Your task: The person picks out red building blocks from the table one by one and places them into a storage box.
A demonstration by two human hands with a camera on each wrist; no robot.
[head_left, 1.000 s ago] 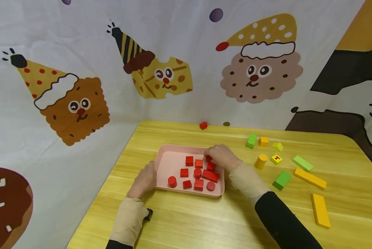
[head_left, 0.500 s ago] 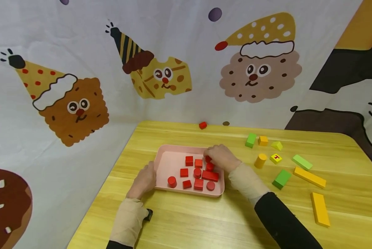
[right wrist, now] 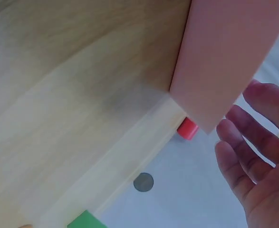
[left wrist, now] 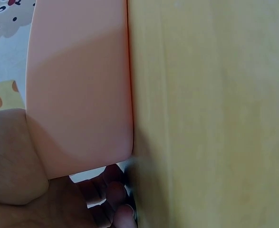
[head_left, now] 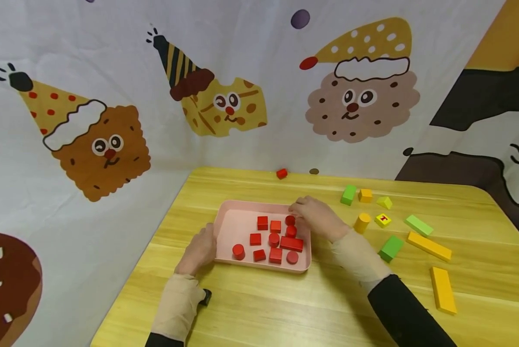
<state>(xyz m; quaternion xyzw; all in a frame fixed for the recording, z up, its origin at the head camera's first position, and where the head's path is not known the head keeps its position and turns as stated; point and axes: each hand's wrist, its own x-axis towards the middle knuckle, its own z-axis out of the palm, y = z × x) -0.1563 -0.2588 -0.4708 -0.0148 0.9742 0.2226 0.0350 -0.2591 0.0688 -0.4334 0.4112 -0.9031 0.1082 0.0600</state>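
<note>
A pink tray (head_left: 237, 221) lies on the table, with several red blocks inside, mostly in its right half. My left hand (head_left: 200, 249) grips the tray's left end; in the left wrist view the thumb (left wrist: 15, 156) lies at the rim and the fingers are outside the wall. Over the tray's far right corner is my right hand (head_left: 317, 217), holding nothing, its fingers loosely bent in the right wrist view. Just below its fingertips stands a red cylinder (head_left: 290, 220), with another red cylinder (head_left: 291, 231) in front of it.
One red block (head_left: 282, 173) lies at the table's far edge, behind the tray. Right of the tray are scattered green and yellow blocks, among them a green block (head_left: 391, 248), an orange cylinder (head_left: 362, 222) and a long yellow block (head_left: 443, 290). A printed cloth (head_left: 285, 149) hangs behind.
My right hand has let go of the red cylinder in the tray's far right corner and drawn slightly up and right. The left hand stays on the tray.
</note>
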